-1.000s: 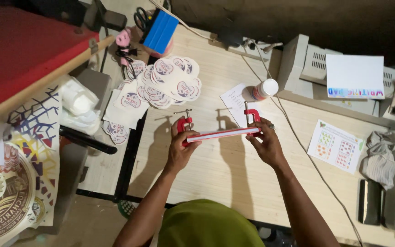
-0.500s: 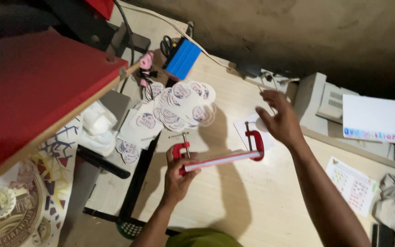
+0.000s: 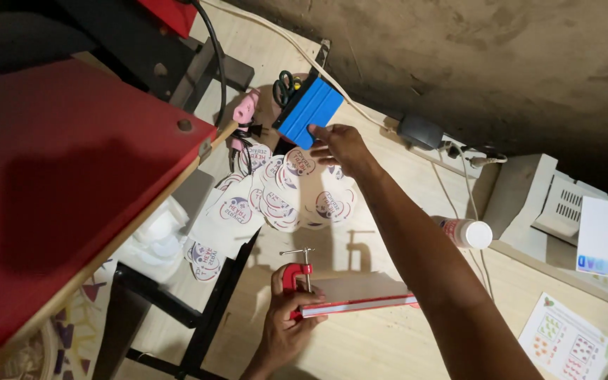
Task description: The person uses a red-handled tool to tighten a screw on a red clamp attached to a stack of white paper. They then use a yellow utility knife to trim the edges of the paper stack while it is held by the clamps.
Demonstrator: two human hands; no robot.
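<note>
Left hand on clamped paper stack; right hand extended to blue squeegee.

The left hand (image 3: pixel 284 325) grips the near left end of a flat stack of white sheets with a red edge (image 3: pixel 357 298), fingers wrapped beside the small red metal screw clamp (image 3: pixel 297 276) fastened on that end. The stack lies on the pale wooden tabletop (image 3: pixel 388 352), in front of the person. The right hand (image 3: pixel 339 146) reaches across the table, fingers spread narrow and touching the lower corner of the blue flat plastic squeegee (image 3: pixel 309 112); it encloses nothing. Below this hand lies a pile of round printed stickers (image 3: pixel 283 197). A white bottle (image 3: pixel 467 232) lies on its side just beside the right forearm.
</note>
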